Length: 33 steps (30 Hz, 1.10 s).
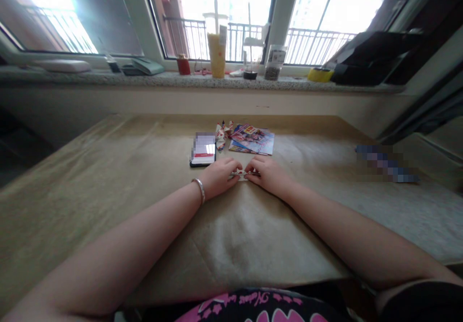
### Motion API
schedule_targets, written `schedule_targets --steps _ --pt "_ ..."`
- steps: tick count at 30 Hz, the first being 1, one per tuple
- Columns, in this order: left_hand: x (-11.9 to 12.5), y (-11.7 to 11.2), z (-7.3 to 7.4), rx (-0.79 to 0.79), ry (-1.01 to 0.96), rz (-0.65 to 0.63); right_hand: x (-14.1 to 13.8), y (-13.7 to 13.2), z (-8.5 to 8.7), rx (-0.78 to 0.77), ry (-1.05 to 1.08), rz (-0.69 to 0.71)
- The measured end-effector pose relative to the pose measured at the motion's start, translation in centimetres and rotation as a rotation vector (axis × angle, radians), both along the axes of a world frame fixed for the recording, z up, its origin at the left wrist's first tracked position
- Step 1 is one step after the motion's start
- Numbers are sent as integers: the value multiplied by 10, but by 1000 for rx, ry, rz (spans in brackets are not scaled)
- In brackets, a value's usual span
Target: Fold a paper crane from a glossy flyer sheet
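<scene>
Both hands meet near the middle of the table over a small piece of patterned paper [242, 174], pale with red and dark marks. My left hand [223, 173], with a bracelet [199, 190] at the wrist, has its fingers closed on the paper's left end. On the right end, the curled fingers of my right hand [266, 172] pinch it. Most of the paper is hidden under the fingertips. Just beyond lie a phone [204, 149] with a lit screen, folded paper pieces [223, 133] in the same colours, and several colourful printed sheets [258, 141].
The table [231, 235] has a beige cover. A blurred, dark flat object [387, 163] lies at its right. On the windowsill [159, 78] stand a tall yellow drink cup [217, 54], a red container [183, 65], a clear jar [274, 63], yellow tape [320, 74] and a black bag-like object [361, 66].
</scene>
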<state>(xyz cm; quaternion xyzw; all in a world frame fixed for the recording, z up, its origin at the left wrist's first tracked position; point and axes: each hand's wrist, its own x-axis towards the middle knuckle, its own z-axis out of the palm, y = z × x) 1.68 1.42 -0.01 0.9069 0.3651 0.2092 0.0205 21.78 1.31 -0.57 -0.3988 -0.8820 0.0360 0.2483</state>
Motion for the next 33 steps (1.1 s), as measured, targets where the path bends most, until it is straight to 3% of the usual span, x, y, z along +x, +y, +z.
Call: schedule_targets --steps 16,33 --pt "-3 -2 5 -3 33 7 4 -1 0 -73 -41 28" --pt "-2 -1 6 62 218 -8 5 -4 7 14 -195 44"
